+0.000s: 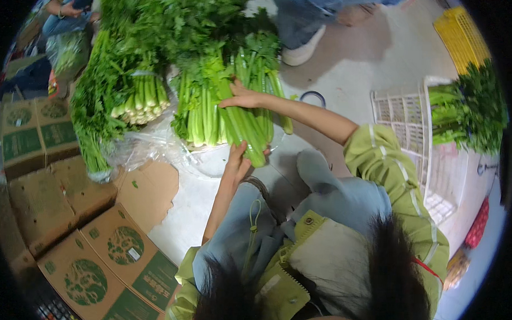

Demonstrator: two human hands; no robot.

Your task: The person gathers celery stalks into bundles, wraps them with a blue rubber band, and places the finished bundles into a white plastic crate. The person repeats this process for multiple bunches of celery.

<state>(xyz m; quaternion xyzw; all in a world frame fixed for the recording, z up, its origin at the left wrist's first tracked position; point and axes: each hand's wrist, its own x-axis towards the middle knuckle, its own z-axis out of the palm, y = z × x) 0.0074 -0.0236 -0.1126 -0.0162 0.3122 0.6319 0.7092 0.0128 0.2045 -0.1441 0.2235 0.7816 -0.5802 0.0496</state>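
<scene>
A thick head of celery slants in front of me, its cut base toward my knees and its leaves away from me. My left hand is closed around its lower end. Higher up, my right hand wraps over the stalks near the leaves. Beneath and beside it lie more celery heads, side by side with their bases toward me. To the left is a bundle of thinner celery, with a band around its stalks. Clear plastic wrap lies crumpled below that bundle.
Printed cardboard boxes stand at my left. On the right are a white crate, leafy celery and a yellow crate. A roll of tape lies on the floor. Another person's white shoe is at the far side.
</scene>
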